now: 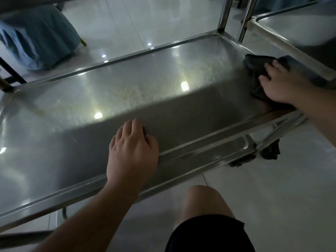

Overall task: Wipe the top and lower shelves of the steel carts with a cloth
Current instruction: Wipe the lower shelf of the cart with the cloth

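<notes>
The right hand (281, 84) is pressing a dark cloth (258, 67) flat against the right end of the shelf (127, 84), its fingers spread and fairly straight over the fabric rather than bunching it. The left hand (132, 150) is resting on the near part of the shelf by the front rim (209, 140), fingers loosely bent and holding nothing; it is probably steadying the cart.

Judging from here, the likeliest slip is the cart rolling away under a firm sideways stroke, since a caster (271, 150) is showing below the near right corner and only the left hand is bracing the frame. The cloth is lying close to the end rim, so a stroke in that direction could be pushing it off the edge. Wiping only the open middle could be leaving the corners and the rim gutter untouched.

A second cart (291, 28) is standing just beside the right end, cut off by the frame, and its edge is overhanging part of the cloth. The shelf's left end is running out of view. Glare from ceiling lights is masking the steel, so which areas are already wiped is hard to tell. Whether this is the top shelf cannot be settled.
</notes>
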Motion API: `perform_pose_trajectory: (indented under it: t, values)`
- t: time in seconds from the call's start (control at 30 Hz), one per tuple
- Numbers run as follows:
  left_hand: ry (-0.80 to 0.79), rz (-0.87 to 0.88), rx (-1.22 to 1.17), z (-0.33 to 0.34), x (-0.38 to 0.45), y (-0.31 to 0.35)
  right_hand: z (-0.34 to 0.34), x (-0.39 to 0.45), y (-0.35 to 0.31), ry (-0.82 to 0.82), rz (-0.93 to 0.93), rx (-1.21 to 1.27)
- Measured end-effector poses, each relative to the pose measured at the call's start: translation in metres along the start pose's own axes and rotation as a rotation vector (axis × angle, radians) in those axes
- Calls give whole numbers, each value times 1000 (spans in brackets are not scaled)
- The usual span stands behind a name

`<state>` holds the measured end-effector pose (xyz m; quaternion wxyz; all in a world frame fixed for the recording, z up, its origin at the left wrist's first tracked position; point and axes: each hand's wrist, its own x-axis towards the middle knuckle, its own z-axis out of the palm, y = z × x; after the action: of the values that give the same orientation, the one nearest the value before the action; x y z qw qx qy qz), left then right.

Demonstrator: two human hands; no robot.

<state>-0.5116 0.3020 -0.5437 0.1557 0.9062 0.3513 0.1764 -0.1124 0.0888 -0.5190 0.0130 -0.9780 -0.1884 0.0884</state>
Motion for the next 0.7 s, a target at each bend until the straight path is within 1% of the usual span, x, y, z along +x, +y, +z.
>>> perform_pose_trajectory:
  t: [0.1,0.2,0.23,0.27,0.3,0.37,0.43,0.5,0.53,0.57,0.6,0.63,0.7]
  values:
    - [-4,1,1,0,1,0,8,-38,-15,-7,112,23]
    - [-8,-4,1,-1,0,3,17,-85,-39,-29,125,49]
    - [-7,-5,-5,-2,0,4,20,-101,-51,-17,102,55]
    - [-6,-7,-11,-2,0,5,23,-118,-65,14,44,52]
    - [-7,-10,-16,-2,0,5,26,-135,-80,59,-56,47]
    - [-10,-16,-20,-3,-1,5,35,-172,-113,110,-339,46]
    - [-15,-9,-14,-4,-2,6,43,-201,-133,112,-613,50]
    - [-19,-2,-3,-5,-2,6,44,-210,-134,89,-776,50]
    - [-24,0,1,-5,-3,5,42,-207,-127,74,-815,42]
    - [-31,3,2,-6,-3,5,39,-200,-117,68,-817,30]
    - [-37,-1,1,-7,-3,5,34,-189,-103,67,-777,21]
    - [-42,-7,0,-7,-2,5,29,-175,-88,70,-689,20]
    - [-57,-16,1,-9,-2,7,17,-144,-47,65,-406,24]
